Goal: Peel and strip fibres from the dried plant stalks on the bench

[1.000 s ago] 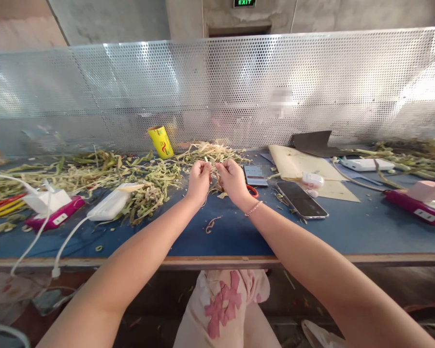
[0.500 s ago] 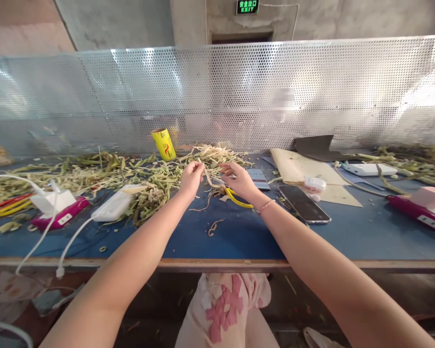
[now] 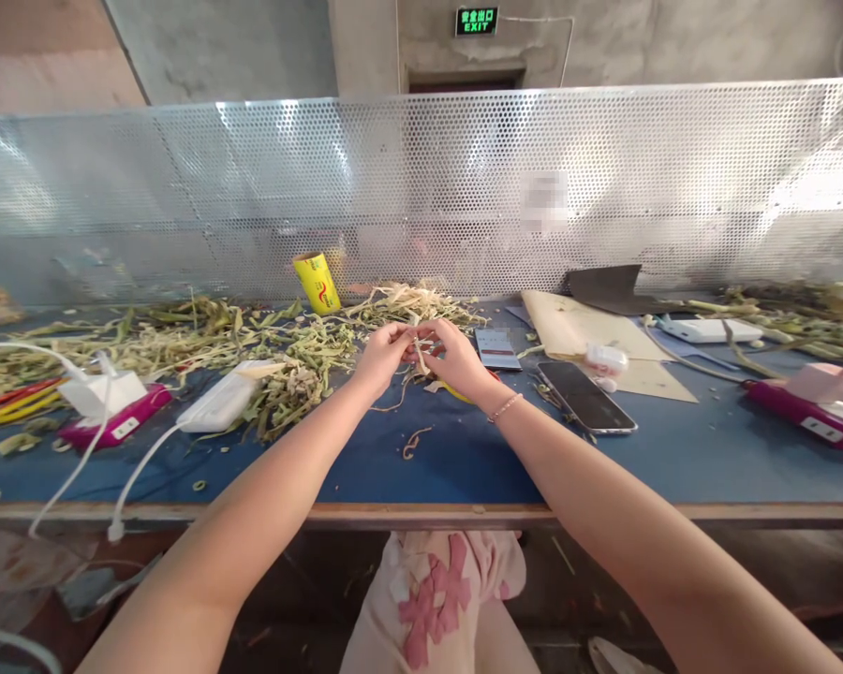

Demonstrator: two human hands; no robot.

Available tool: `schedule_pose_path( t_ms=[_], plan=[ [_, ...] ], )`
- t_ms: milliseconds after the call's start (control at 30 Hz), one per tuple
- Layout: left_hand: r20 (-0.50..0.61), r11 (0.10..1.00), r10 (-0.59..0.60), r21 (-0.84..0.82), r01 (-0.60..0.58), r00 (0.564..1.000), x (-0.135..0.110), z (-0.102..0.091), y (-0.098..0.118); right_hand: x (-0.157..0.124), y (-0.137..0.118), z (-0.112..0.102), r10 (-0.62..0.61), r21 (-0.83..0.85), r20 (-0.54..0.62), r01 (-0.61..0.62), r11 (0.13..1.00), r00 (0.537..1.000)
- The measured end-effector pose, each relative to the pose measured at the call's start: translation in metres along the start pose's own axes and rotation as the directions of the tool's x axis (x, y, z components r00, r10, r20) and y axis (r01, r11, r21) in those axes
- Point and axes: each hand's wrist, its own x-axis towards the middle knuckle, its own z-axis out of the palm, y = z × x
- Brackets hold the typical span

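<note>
My left hand [image 3: 385,358] and my right hand [image 3: 455,356] meet above the middle of the blue table [image 3: 478,468]. Pinched between their fingertips is a pale dried plant strip [image 3: 420,354], partly hidden by the fingers. Under my right hand lies a tool with a yellow handle [image 3: 456,393], mostly covered. A heap of pale dry plant fibres [image 3: 411,301] sits just behind both hands. Left of my left hand spreads a pile of curled green leaves and stalks [image 3: 302,365]. One loose curled fibre [image 3: 414,442] rests on the tabletop nearer to me.
A yellow cardboard tube [image 3: 317,283] leans at the back. A phone [image 3: 588,398], small white case [image 3: 606,359] and brown paper [image 3: 590,323] lie right. Magenta power strips [image 3: 123,421] with cables and a white power bank [image 3: 226,398] stand left. Perforated metal panel [image 3: 450,187] closes the back.
My hands have come together; the right one moved left, and their fingertips now meet at the plant strip. The yellow handle is more covered. The view has shifted slightly.
</note>
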Motion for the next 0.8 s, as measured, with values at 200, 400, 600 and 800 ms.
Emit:
schedule_pose_path(
  t_ms=[200,400,600,800],
  plan=[
    [-0.068,0.991,-0.037,0.123,0.045,0.997,0.008,-0.008,-0.004,0.002,-0.003,0.003,0.189,0.274,-0.045,-0.169,0.947,0.981],
    [-0.228,0.712,0.211,0.702,0.01,0.951,0.027,-0.038,-0.018,0.01,-0.009,-0.011,0.414,0.613,-0.135,-0.253,0.749,0.9],
    [-0.165,0.312,0.097,0.941,0.128,0.981,0.032,-0.059,-0.029,0.007,-0.003,-0.015,0.479,0.508,0.121,-0.469,0.723,0.87],
    [-0.254,0.128,-0.058,0.957,0.259,0.966,0.029,-0.067,-0.026,-0.001,0.007,-0.008,0.363,-0.11,0.246,-0.346,0.932,0.899]
  ],
)
